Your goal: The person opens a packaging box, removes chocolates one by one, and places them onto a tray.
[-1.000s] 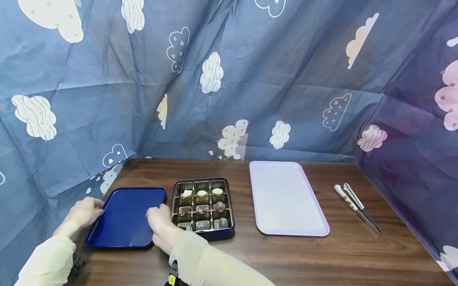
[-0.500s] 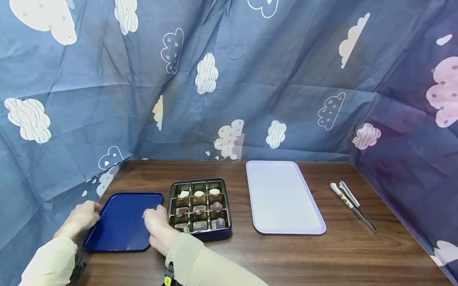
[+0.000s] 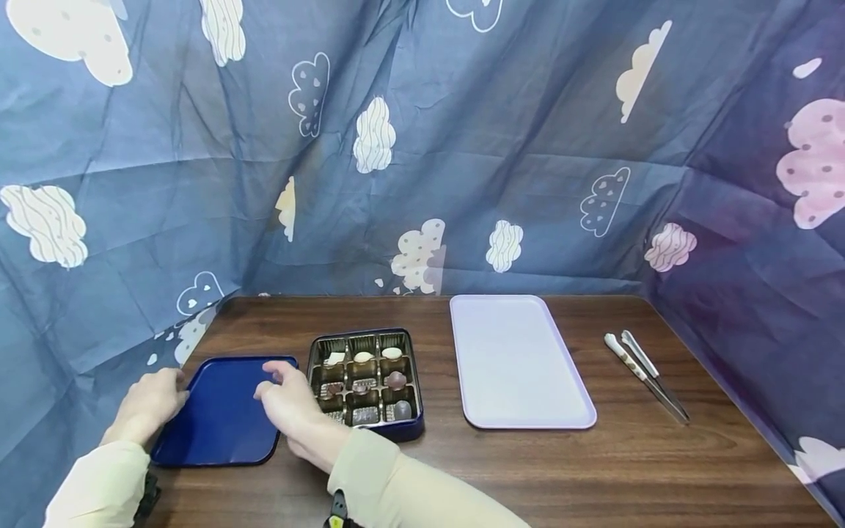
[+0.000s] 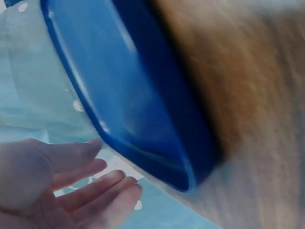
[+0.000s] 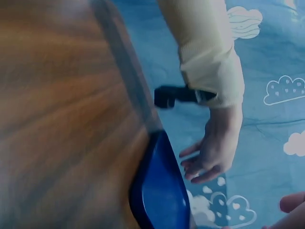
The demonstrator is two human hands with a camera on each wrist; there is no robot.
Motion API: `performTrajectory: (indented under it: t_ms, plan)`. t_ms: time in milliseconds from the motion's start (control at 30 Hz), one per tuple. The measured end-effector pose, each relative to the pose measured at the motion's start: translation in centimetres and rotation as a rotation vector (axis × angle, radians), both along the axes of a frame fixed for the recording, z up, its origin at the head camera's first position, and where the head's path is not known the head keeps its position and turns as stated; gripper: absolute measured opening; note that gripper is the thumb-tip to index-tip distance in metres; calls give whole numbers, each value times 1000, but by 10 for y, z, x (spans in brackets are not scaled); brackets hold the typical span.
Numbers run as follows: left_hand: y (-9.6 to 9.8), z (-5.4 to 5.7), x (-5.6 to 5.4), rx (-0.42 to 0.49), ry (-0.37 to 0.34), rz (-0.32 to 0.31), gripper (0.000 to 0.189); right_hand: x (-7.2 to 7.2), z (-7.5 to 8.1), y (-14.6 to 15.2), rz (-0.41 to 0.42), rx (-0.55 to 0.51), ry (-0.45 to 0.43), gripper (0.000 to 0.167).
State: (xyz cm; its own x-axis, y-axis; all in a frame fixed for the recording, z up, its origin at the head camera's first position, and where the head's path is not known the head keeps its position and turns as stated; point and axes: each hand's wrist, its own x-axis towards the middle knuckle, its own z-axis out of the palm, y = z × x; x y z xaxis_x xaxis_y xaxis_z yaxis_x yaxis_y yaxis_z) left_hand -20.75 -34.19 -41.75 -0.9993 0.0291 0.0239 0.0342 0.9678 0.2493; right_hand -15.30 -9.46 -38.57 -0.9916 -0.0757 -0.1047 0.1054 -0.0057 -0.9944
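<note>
A dark blue tin lid [image 3: 214, 414] lies inside up on the left of the wooden table. My left hand [image 3: 150, 402] is at its left edge, fingers loosely extended and gripping nothing. In the left wrist view, the thumb of that hand [image 4: 71, 186] is right by the rim; whether it touches I cannot tell. Over the lid's right edge hovers my right hand [image 3: 293, 407], thumb and fingers apart, with nothing between them. Just right of it stands a tin [image 3: 404, 431] with a gold divided insert holding several chocolates, partly hidden by the hand.
A white tray [image 3: 521, 359] lies right of the tin. Farther right are metal tongs [image 3: 647, 378] with pale handles, or two separate utensils. A cloud-patterned blue cloth [image 3: 462, 147] hangs behind and along both sides of the table [image 3: 502, 477].
My right hand has lifted off the lid's right edge and its fingers have spread. The lid came slightly nearer earlier, then stayed. The head view has turned a little to the right.
</note>
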Motion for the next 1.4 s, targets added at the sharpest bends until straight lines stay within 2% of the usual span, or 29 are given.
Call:
performTrajectory:
  t_ms: [100,200,333,467,533,667,867,1067,1200,1400]
  plan:
    - [8,8,2,10,38,13,35,-2,7,16,46,95,75,39]
    - [20,14,2,25,33,23,39,-5,12,36,112,182,152,39]
    - [38,14,3,75,31,10,40,-9,13,66,207,282,297,40]
    - [61,10,6,151,96,-11,37,-12,11,100,256,329,402,39]
    - [74,10,8,189,133,-22,35,-13,10,119,244,365,443,39]
    - [101,13,12,261,155,-30,36,-18,11,159,172,403,461,38]
    - [133,8,17,329,95,-21,35,-28,19,225,-18,338,456,36]
    - [161,4,7,355,99,-78,26,-41,22,300,-211,320,423,34]
    - [173,4,3,370,43,-67,23,-36,18,347,-329,345,405,34]
    - [178,6,6,393,-18,-34,21,-25,9,406,-460,352,327,37]
